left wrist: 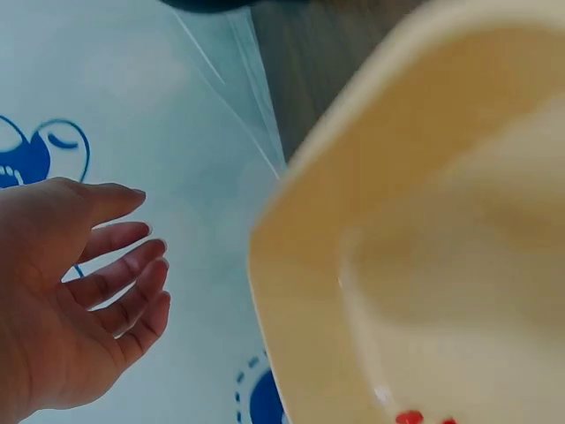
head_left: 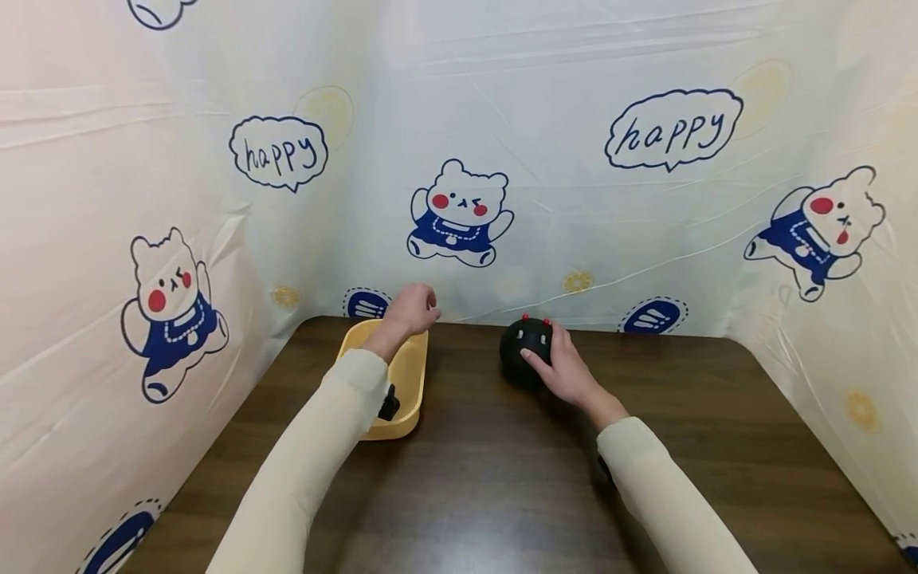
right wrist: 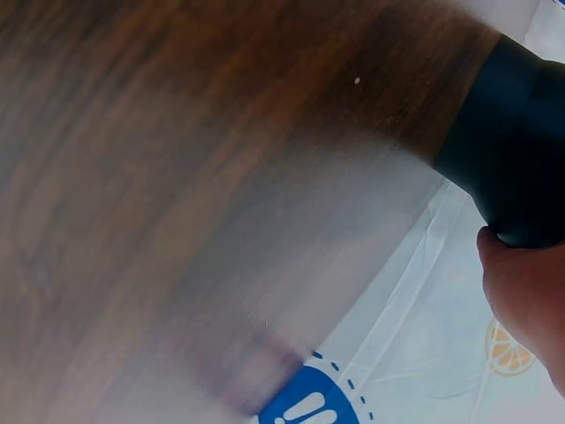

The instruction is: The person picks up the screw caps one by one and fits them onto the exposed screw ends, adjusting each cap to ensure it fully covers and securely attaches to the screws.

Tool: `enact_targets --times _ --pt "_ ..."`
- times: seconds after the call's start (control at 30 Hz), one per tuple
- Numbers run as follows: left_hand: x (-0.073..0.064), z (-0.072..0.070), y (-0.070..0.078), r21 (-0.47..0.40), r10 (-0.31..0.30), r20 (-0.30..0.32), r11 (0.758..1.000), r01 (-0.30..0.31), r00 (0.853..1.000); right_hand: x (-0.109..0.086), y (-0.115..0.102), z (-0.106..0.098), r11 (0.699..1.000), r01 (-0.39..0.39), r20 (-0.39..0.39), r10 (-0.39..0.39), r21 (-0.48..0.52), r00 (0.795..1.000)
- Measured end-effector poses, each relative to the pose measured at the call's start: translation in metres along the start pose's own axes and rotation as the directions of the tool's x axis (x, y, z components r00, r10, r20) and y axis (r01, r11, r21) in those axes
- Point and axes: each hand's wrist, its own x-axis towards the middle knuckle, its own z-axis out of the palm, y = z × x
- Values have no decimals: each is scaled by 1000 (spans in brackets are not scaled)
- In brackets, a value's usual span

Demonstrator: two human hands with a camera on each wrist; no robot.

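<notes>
My right hand [head_left: 570, 371] grips a black round object [head_left: 518, 363] at the back of the table, thumb across its near face. Two red tips and two small metal parts show on its top. In the right wrist view, the thumb [right wrist: 525, 296] touches the black object's narrowed part [right wrist: 516, 168]. The left hand [head_left: 412, 311] hovers over the far end of a yellow plastic basin [head_left: 412, 383]. Its fingers [left wrist: 132, 265] are loosely bent and hold nothing. Small red bits [left wrist: 409, 417] show inside the basin in the left wrist view; the forearm hides part of it.
The brown wooden table [head_left: 466, 486] stretches between and in front of the arms. A printed cloth [head_left: 545, 239] with bears hangs along the back and both sides. A small black piece [head_left: 390, 404] shows beside the left cuff, probably a wrist camera.
</notes>
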Motion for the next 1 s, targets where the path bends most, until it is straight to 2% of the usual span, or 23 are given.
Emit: enact_targets --times 0.2,0.47,0.77,0.87,1.0 --pt "-3 -6 -22 63 -46 24 997 44 999 -1 2 0 1000 -21 14 21 2 1000" --pt "-13 -14 -45 73 -152 41 986 148 988 1 3 -2 1000 -15 1 15 5 1000" --pt "-16 -8 -74 184 -230 77 960 213 970 0 2 -2 1000 -14 3 14 1 1000" --pt "-15 -3 -82 154 -302 151 948 280 941 0 2 -1 1000 -19 6 19 -2 1000" --pt "-15 1 -88 69 -410 272 911 407 871 -2 0 0 1000 -13 5 12 9 1000"
